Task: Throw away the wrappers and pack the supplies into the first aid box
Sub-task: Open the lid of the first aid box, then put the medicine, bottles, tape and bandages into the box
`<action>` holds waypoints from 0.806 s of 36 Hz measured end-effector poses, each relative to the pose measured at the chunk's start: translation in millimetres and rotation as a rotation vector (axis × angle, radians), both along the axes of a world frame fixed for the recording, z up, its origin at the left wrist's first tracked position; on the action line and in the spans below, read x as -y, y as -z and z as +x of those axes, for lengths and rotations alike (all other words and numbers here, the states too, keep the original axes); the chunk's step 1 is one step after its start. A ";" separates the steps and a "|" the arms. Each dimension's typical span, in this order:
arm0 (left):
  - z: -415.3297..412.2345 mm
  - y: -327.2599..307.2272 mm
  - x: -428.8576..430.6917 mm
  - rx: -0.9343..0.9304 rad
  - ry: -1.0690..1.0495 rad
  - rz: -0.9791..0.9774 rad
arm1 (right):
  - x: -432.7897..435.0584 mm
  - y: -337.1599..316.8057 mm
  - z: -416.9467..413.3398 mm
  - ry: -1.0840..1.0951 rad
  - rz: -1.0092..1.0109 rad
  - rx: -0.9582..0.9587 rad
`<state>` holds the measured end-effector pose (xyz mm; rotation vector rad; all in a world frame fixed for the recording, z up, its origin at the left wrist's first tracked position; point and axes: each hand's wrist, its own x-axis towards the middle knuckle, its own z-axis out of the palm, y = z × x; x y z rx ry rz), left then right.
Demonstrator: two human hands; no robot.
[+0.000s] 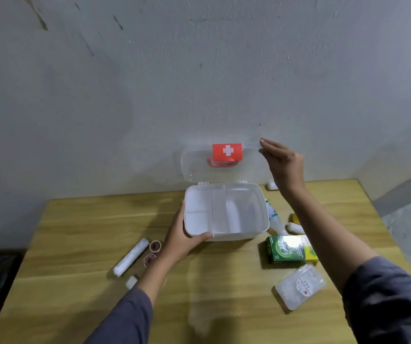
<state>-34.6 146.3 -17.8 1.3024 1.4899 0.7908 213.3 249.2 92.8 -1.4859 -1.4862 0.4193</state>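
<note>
Bottle (273,218) partly behind first aid box (224,236)

Light wooden table (75,281), white first aid box (226,236) at its middle with clear lid (199,167) raised, long white roll (131,256) and two tape rolls (155,245) left of it, green carton (285,249), clear case (298,286) and white bottle (274,217) on its right.

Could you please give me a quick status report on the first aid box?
Left hand grips first aid box corner; right hand pinches raised lid. Box open; supplies lie on table. Nothing blocking.
</note>
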 end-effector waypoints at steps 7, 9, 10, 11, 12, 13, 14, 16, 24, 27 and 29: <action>1.7 -1.1 2.0 -0.008 0.017 0.044 | -7.5 6.1 -11.4 0.000 0.015 -0.146; 2.0 -1.4 3.4 -0.020 0.015 0.060 | -7.8 5.9 -14.4 -0.013 -0.001 -0.169; 2.4 -1.0 4.6 -0.024 0.013 0.069 | -7.0 4.7 -15.1 -0.020 -0.013 -0.172; 3.2 -0.6 5.8 -0.023 0.008 0.080 | -5.1 3.3 -15.0 -0.029 -0.028 -0.168; 4.0 -0.6 6.7 -0.019 -0.001 0.084 | -1.9 2.2 -14.0 -0.039 -0.045 -0.159; 4.9 -0.4 6.9 -0.015 -0.007 0.086 | 2.4 1.6 -12.0 -0.050 -0.065 -0.144; 5.7 -0.8 7.0 -0.009 -0.009 0.089 | 8.0 1.8 -9.0 -0.065 -0.081 -0.128; 6.8 -0.6 6.7 0.002 -0.002 0.084 | 22.8 5.6 -0.5 -0.092 -0.115 -0.113; 7.4 5.6 6.0 0.055 0.001 0.066 | 113.3 61.9 46.2 -0.170 -0.393 0.125; 10.2 5.7 6.2 0.067 -0.014 0.070 | 136.7 81.0 63.0 -0.255 -0.515 0.273; 11.1 3.8 6.1 0.079 -0.016 0.079 | 144.4 88.7 68.4 -0.298 -0.594 0.388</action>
